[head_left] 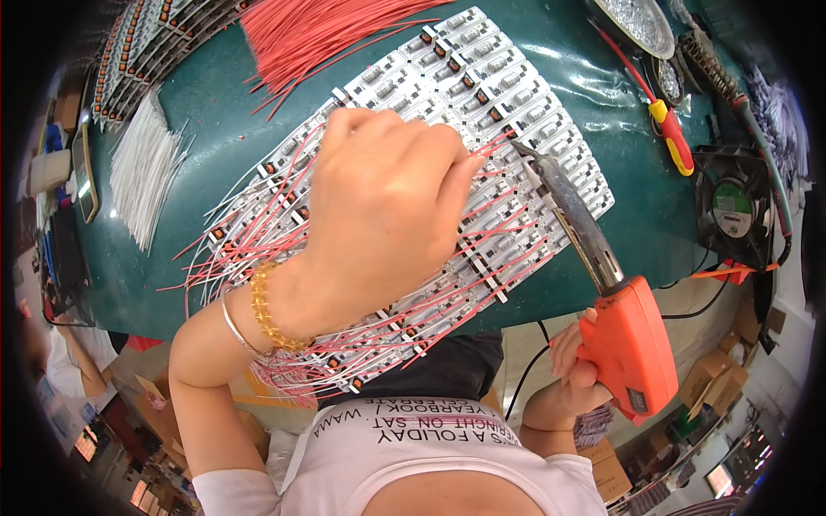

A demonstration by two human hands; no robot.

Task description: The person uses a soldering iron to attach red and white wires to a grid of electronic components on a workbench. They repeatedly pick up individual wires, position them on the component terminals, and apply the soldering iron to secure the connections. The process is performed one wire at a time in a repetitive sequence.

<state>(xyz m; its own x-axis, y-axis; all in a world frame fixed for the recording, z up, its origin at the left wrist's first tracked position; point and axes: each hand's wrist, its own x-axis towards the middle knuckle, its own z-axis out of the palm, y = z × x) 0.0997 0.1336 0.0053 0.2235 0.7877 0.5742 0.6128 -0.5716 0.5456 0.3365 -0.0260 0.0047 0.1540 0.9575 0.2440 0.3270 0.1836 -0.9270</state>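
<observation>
A panel of white circuit boards [538, 103] lies slanted across the green table, with rows of small parts on it. My left hand [379, 202] is above its middle, closed, thumb and fingertips pinching a thin red wire [492, 144] by its end. My right hand [572, 370] grips the orange handle of a soldering gun [638, 353]. The gun's dark tip is at the panel, close to the end of the pinched wire; whether they touch I cannot tell. Many red and white wires [439, 320] trail from the panel's near part. The left palm and fingers hide the boards beneath them.
Loose red wires [323, 43] lie at the back, white wires [148, 176] at left, beside stacked boards [155, 56]. On the right are a red-yellow screwdriver [673, 138], a metal dish [638, 24] and a black fan [733, 206]. Another person's arm [84, 365] shows far left.
</observation>
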